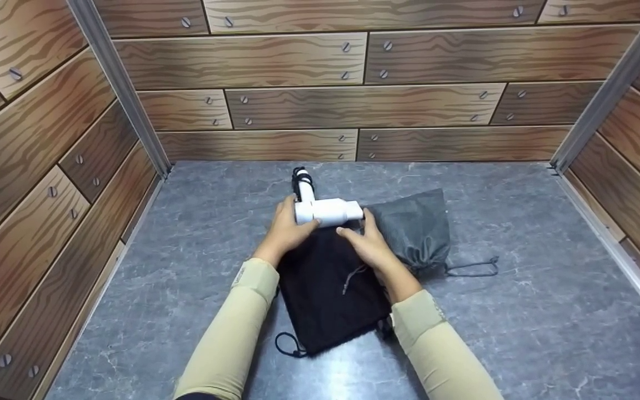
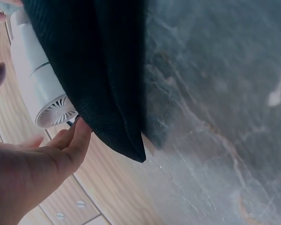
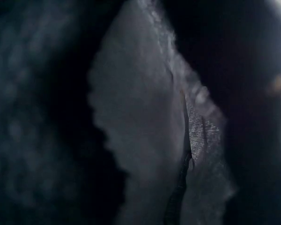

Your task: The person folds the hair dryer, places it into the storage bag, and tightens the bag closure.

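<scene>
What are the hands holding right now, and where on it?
The left hand grips the white hair dryer at its rear end. The right hand holds the black bag at its mouth edge.

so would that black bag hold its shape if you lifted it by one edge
Probably not. The black bag lies flat and creased on the table, and in the left wrist view its edge droops in soft folds. It looks like thin cloth, so likely light and floppy.

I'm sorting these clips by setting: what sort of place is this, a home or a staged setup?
Probably a staged recording booth, not a home: walls printed with wood planks and screws, metal corner strips, and a marble-look floor holding only a white hair dryer, a black pouch and a grey pouch.
</scene>
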`<action>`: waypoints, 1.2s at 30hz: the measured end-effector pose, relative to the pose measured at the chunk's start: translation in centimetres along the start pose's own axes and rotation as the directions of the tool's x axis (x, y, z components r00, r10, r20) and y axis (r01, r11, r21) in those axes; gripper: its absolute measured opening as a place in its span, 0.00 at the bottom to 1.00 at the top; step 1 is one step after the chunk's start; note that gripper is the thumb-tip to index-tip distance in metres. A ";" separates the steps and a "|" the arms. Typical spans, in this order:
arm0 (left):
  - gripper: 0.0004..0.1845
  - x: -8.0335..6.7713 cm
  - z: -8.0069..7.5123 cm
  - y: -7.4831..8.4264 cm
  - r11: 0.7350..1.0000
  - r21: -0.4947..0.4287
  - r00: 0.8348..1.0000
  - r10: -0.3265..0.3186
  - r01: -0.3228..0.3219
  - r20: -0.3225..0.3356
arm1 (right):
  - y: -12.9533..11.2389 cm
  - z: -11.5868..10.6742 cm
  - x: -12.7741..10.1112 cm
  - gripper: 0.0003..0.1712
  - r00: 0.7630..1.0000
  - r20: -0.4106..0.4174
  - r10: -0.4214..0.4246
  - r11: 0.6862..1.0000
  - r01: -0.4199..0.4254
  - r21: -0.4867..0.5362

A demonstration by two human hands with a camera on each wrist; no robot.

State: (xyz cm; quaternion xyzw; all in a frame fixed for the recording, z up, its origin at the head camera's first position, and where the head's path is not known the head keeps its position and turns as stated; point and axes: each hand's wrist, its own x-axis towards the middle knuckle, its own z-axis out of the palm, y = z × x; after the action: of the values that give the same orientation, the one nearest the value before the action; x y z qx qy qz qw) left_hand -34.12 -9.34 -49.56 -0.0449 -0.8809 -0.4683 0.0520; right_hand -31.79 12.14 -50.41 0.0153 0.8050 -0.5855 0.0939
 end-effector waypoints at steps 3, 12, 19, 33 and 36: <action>0.47 0.2 0.1 0.0 1.000 0.003 1.000 -0.025 0.025 0.012 | 0.1 0.0 0.1 0.58 1.000 0.003 0.017 0.999 -0.017 0.030; 0.47 0.8 0.4 -0.2 0.999 -0.025 0.999 -0.041 0.041 0.022 | 0.0 0.1 0.2 0.58 1.000 0.003 0.016 0.991 -0.016 0.135; 0.45 1.1 0.5 -0.3 0.997 -0.034 0.998 -0.061 0.062 0.032 | -0.1 0.1 0.4 0.57 1.000 0.003 0.026 0.987 -0.026 0.160; 0.43 1.5 1.2 -0.5 0.990 -0.105 0.995 -0.098 0.096 -0.017 | 0.0 -0.1 0.9 0.54 1.000 0.003 0.027 0.989 -0.027 0.148; 0.40 1.5 1.2 -0.9 0.988 -0.120 0.995 -0.099 0.096 -0.016 | 0.2 -0.1 1.0 0.54 0.999 0.015 0.036 0.987 -0.038 0.155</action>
State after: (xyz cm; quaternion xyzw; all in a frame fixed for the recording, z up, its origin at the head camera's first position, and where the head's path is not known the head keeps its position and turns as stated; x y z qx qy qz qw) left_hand -35.73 -8.80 -50.72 0.0004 -0.8520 -0.5223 0.0358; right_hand -32.74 12.19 -50.75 0.0338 0.7561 -0.6445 0.1083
